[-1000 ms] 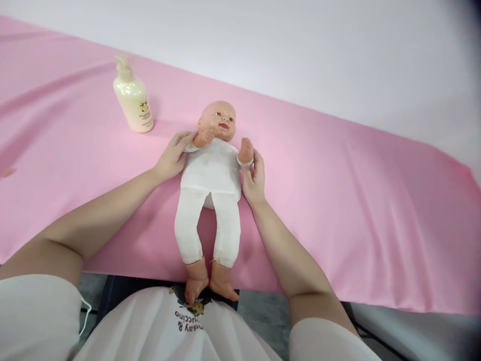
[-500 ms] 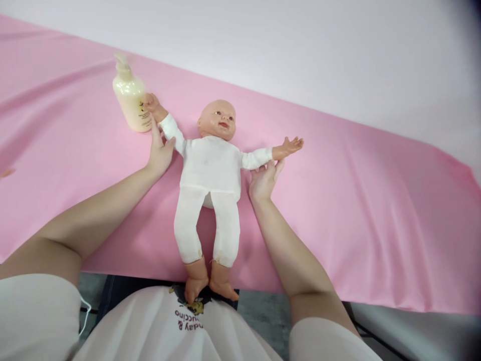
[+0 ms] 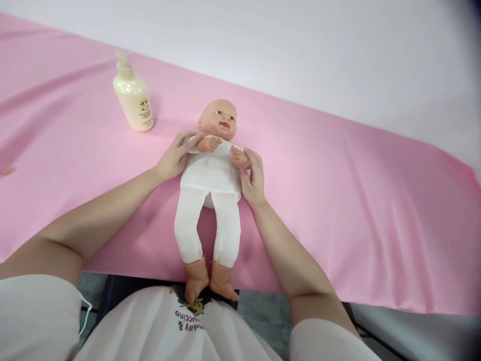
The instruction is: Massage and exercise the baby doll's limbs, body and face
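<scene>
A baby doll [image 3: 210, 173] in a white top and trousers lies on its back, its bare feet at the table's near edge. Both doll arms are folded in over its chest. My left hand [image 3: 178, 155] is closed round the doll's arm on the left, fingers reaching over the sleeve near its wrist. On the other side, my right hand [image 3: 254, 175] curls round the doll's other forearm, just by its small fist. The far sides of my fingers and most of both sleeves are hidden.
A cream pump bottle [image 3: 133, 103] with a cow picture stands to the left of the doll's head. A pink cloth [image 3: 319, 215] with folds covers the table. Behind it rises a white surface [image 3: 300, 45]. A small orange-brown spot shows at the far left.
The doll's arms were stretched out sideways and are now folded in across its chest. My two hands moved inward with them. The doll's body and the bottle stayed in place.
</scene>
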